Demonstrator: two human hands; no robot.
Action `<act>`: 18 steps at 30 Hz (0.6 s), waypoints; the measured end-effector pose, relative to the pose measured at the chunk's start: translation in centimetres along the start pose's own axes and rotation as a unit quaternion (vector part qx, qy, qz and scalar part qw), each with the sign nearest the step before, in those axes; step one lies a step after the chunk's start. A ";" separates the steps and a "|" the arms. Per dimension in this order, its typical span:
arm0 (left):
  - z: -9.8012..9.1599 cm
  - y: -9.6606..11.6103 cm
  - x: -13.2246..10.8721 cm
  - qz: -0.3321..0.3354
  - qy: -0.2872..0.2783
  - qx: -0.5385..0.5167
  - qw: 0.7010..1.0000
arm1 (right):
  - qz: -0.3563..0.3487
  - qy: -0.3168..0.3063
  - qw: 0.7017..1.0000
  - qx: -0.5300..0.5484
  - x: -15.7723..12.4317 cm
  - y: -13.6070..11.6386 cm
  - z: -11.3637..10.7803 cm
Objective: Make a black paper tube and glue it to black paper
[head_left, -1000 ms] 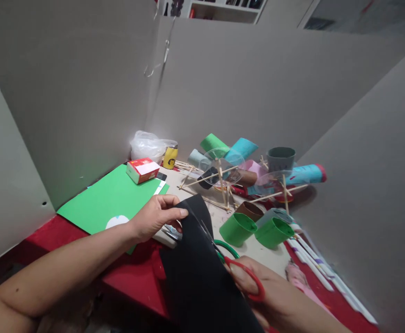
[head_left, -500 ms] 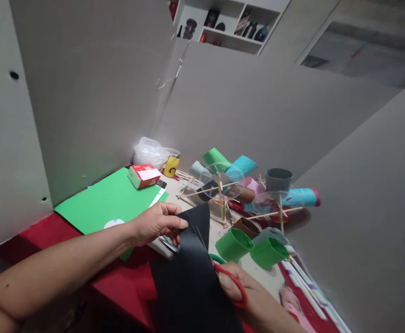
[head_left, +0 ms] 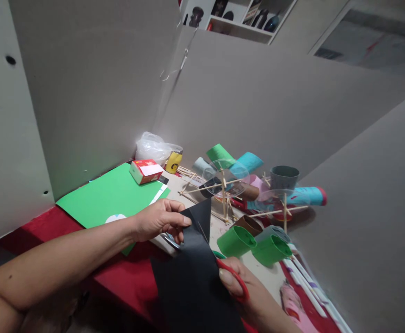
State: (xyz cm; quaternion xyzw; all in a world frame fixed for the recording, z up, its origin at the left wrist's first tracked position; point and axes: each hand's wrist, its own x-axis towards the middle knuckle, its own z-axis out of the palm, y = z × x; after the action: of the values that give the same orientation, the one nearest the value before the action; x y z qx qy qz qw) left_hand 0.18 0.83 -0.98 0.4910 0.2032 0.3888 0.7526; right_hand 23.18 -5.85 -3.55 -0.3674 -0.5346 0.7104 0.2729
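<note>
A sheet of black paper [head_left: 192, 282] hangs between my hands, its upper corner pinched by the thumb and fingers of my left hand [head_left: 166, 219]. Wrapped round the red and green handles of a pair of scissors [head_left: 235, 280] is my right hand [head_left: 244, 289]. The scissors lie at the sheet's right edge, and a thin stretch of blade shows along a slit in the paper. Most of the blades are hidden by the sheet. Just beyond my right hand stand green paper tubes [head_left: 235, 241] on the table.
Green card [head_left: 101, 196] lies at the left under a red and white tissue box [head_left: 146, 171]. Stick frames with clear discs [head_left: 226, 178], coloured tubes, a dark cup [head_left: 284, 177] and a plastic bag [head_left: 152, 148] stand behind. White rods [head_left: 306, 286] lie at right.
The view has shifted slightly, so the background sits a little higher and the table items lie a bit further right. Both hands keep their hold on the paper and scissors.
</note>
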 end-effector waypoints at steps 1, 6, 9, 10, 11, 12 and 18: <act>0.0 0.0 0.0 0.001 -0.001 -0.001 1.000 | 0.001 0.005 1.000 0.004 0.0 0.0 0.0; 0.0 0.0 0.0 -0.003 -0.002 -0.006 1.000 | -0.001 0.028 0.999 0.022 0.0 0.6 -0.5; 0.1 0.1 0.0 -0.009 0.002 -0.007 1.000 | 0.003 0.026 1.000 0.014 0.1 0.8 -0.6; 0.1 0.1 0.0 -0.010 0.002 -0.006 1.000 | 0.002 0.021 1.000 0.009 0.1 0.7 -0.6; 0.0 0.1 0.0 -0.010 0.001 -0.004 1.000 | 0.001 0.017 1.000 0.006 0.1 0.6 -0.6; 0.0 0.0 0.0 -0.011 0.000 -0.002 1.000 | -0.002 0.015 1.000 0.003 0.1 0.5 -0.6; 0.0 0.0 0.0 -0.019 0.000 -0.003 1.000 | 0.001 0.020 1.000 -0.007 0.0 0.1 -0.7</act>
State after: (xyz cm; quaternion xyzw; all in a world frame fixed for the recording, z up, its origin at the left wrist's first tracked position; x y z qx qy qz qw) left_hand 0.17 0.86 -1.03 0.4846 0.2117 0.3751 0.7613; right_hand 23.79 -5.49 -3.76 -0.3837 -0.5334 0.6997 0.2804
